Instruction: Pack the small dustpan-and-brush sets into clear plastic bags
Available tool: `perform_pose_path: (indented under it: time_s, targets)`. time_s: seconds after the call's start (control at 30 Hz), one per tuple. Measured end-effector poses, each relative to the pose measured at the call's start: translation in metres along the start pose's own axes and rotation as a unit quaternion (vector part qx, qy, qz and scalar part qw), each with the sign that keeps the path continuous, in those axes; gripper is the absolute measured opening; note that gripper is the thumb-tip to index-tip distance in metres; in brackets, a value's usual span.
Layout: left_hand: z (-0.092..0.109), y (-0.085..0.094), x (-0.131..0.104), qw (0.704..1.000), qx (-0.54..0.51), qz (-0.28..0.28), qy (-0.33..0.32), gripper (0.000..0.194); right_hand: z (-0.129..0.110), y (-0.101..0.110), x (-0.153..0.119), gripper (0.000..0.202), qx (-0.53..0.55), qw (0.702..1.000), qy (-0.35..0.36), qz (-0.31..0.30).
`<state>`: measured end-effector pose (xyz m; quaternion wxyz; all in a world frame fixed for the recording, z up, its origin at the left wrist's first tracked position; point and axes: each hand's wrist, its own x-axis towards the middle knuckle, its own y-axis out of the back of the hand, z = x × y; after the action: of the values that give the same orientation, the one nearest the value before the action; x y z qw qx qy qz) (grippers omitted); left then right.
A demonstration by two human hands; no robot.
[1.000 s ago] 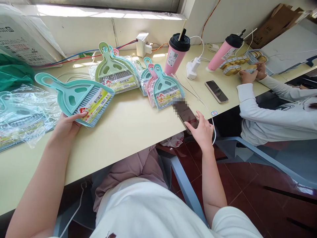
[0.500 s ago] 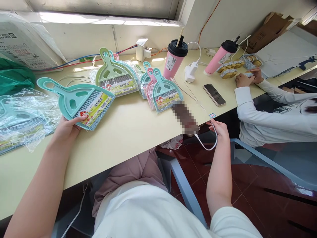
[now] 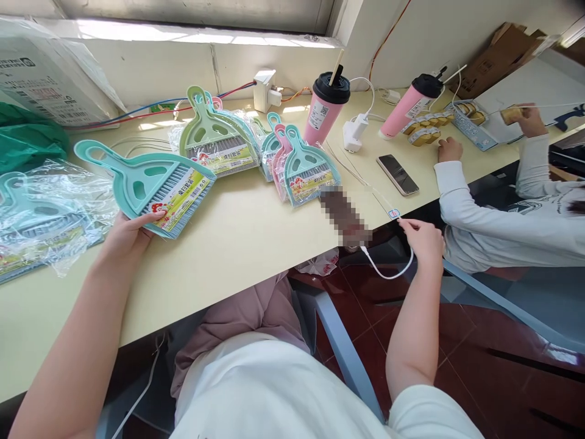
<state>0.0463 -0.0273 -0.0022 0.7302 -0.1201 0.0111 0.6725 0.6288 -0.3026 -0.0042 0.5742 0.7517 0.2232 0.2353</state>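
My left hand (image 3: 130,238) grips a turquoise dustpan-and-brush set (image 3: 159,189) by its lower edge, thumb on the front. A yellow printed card lies across the grey bristles. At the table's front edge, my right hand (image 3: 424,241) has thumb and finger pinched together beside a small blue-and-red-bordered label (image 3: 393,213). What the pinch holds is unclear. A white charging cable (image 3: 388,277) loops from a pixelated phone (image 3: 342,216) to behind this hand. More wrapped sets stand beyond: a green one (image 3: 219,146) and a smaller turquoise one (image 3: 313,174) by a pink one (image 3: 280,161).
Plastic-wrapped turquoise set (image 3: 43,225) lies at left. Pink cups (image 3: 322,113) (image 3: 406,110) stand behind a white charger (image 3: 354,134) and a dark phone (image 3: 397,174). At right, a co-worker's hand (image 3: 530,119) holds a small yellowish pack near a patterned box (image 3: 475,131).
My right hand has shifted right, drawing away from the label. The left hand still holds the set. The co-worker's hands have parted, one reaching right with a small pack.
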Motion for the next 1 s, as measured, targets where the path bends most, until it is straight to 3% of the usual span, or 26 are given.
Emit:
perform_pose_path:
  time_s: [0.13,0.2,0.4,0.5,0.7,1.0]
  targets:
    - [0.0,0.0,-0.001,1.0,0.002,0.002,0.007,0.091,-0.022,-0.011,-0.035,0.066,-0.02,0.995,0.001,0.093]
    - [0.0,-0.001,-0.002,1.0,0.004,0.005,0.01,0.089,-0.034,-0.013,-0.048,0.071,0.012,0.994,0.039,0.097]
    - [0.002,-0.001,-0.004,1.0,0.008,0.013,0.014,0.08,-0.068,-0.005,-0.08,0.095,0.048,0.981,0.143,-0.122]
    - [0.005,-0.002,-0.006,1.0,0.012,0.013,0.017,0.079,-0.077,-0.006,-0.09,0.098,0.052,0.979,0.134,-0.146]
    - [0.007,-0.004,-0.009,1.0,0.013,0.011,0.018,0.074,-0.079,-0.016,-0.091,0.091,0.094,0.982,0.14,-0.081]
    - [0.003,0.001,0.004,1.0,-0.014,0.0,0.01,0.086,-0.096,-0.033,-0.069,0.085,0.104,0.981,0.152,-0.061]
